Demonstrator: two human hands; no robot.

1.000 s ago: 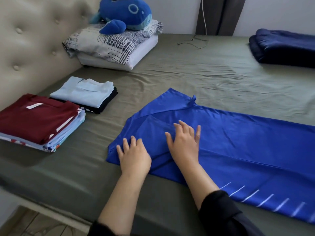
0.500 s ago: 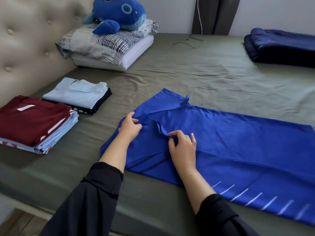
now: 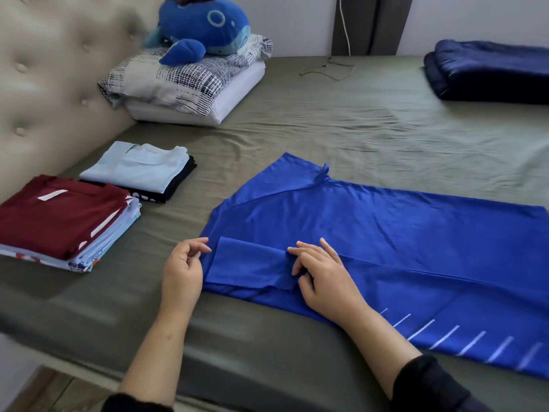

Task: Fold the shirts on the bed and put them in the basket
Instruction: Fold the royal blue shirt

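Observation:
A bright blue shirt point(image 3: 386, 239) with white stripes near its hem lies spread across the olive bed sheet point(image 3: 341, 120). One sleeve point(image 3: 249, 263) is folded back flat over the shirt's body. My right hand point(image 3: 323, 278) rests on the inner end of that sleeve, with curled fingers pinching the bunched fabric there. Beside the sleeve's outer end, my left hand point(image 3: 184, 272) hovers with fingers loosely curled, its fingertips at the shirt's edge and holding nothing. No basket is in view.
Two stacks of folded shirts sit at the left: a maroon-topped one point(image 3: 59, 215) and a light blue one on black point(image 3: 139, 168). Pillows point(image 3: 190, 84) with a blue whale plush point(image 3: 205, 25) lie by the padded headboard. A folded navy blanket point(image 3: 487, 69) lies far right.
Both hands went from lying flat on the shirt to gripping the sleeve. The sleeve has been folded back toward me, and my left hand has let go of it.

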